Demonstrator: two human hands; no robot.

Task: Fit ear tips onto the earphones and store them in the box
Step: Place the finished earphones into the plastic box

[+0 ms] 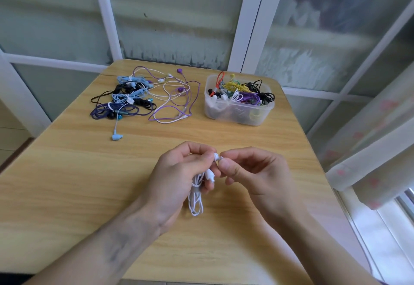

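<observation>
Step in hand: fitting a tip onto one bud of the white earphones (207,176), held above the bench (67,184) at centre frame.

Left hand (179,177): fingers curled round the bundled white cord, thumb and forefinger pinching the upper bud at its top. The second bud sticks out lower, beside the middle fingers. A loop of cord hangs below the palm.

Right hand (253,172): thumb and forefinger pinched together right at the nose of the upper bud. A small grey ring, probably the ear tip (220,158), shows between the fingertips and the bud. Too small to say whether it is seated or only offered up.

Box (237,102), upper right of frame: clear tub, open, already holding a heap of coiled sets in orange, yellow, purple, black and white. Well apart from the hands.

Pile (139,95), upper left: sets in blue, black, purple and white, some tied, some loose. One pale blue bud lies nearest the hands.

Judgement: task part done; this set is mid-fit.

Next move calls for: pressing the tip square over the nozzle while the left keeps the bud from turning. The lower bud then needs checking before boxing.
</observation>
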